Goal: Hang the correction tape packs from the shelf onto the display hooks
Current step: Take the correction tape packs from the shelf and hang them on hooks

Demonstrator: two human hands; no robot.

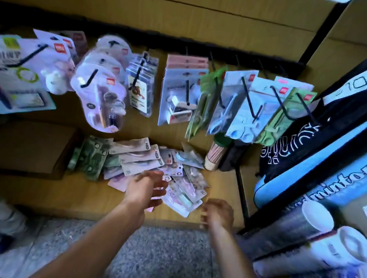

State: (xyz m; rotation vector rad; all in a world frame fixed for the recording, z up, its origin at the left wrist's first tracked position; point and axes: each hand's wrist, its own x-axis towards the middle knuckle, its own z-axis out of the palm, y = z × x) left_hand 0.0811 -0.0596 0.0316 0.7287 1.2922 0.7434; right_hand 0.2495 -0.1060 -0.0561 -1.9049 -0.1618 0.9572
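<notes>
1. Wooden shelf (84,197) carries a loose heap of flat packs (148,167) at centre frame; this heap is the stock to be hung.
2. Left hand (144,188) hovers over the near edge of the heap at about 6 o'clock of it, fingers (160,183) loosely spread and holding nothing that can be seen; a pink pack edge shows under the palm, but contact cannot be told through the blur.
3. Right hand (218,212) sits at 3 o'clock of the left hand, just beside the heap's near right corner, its fingers curled inward; whether they pinch anything cannot be told.
4. Black hooks (252,102) run along a rail at 12 o'clock of the heap, most already loaded with hanging goods.
5. Judged stage: a pack is about to be picked, none yet lifted.
6. Risks from here:
   - The packs overlap like slipped cards, so a grab at one may drag its neighbours off the shelf lip to the floor (156,256).
   - Two thin packs could come up stuck together and be hung as one.
   - The hooks are crowded, so a pack's hole may miss the tip or knock hung goods loose.
   - Bamboo sticks (216,154) stand at 2 o'clock of the heap, and a rising arm could topple them.
</notes>
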